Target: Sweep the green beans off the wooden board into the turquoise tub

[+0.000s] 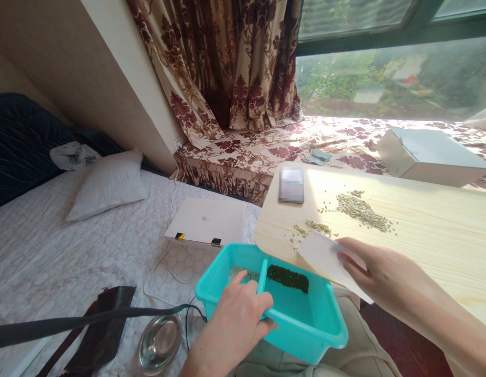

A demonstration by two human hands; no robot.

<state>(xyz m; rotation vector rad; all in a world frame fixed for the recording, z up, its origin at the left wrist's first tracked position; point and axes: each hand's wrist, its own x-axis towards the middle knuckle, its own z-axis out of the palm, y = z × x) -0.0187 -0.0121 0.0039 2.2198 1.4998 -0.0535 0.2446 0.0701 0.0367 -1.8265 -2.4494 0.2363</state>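
Note:
A turquoise two-compartment tub (337,324) stands below the table edge, over the lap. My left hand (240,314) grips its near rim beside the divider, index finger reaching over the left compartment. Dark green grains (287,278) lie in a strip in the right compartment; a few pale bits lie in the left one, partly hidden by my hand. My right hand (368,262) is closed on a white card (321,254), its far end by the table edge. Near the card lies a small group of brownish-green grains (319,226); a larger scatter (362,211) lies farther back.
A small blurred-out box (291,185) sits on the wooden table's (442,230) far left corner. On the bed are a white box (209,217), a cable, a metal bowl (160,343) and a dark bag (105,324). A dark strap crosses the lower left.

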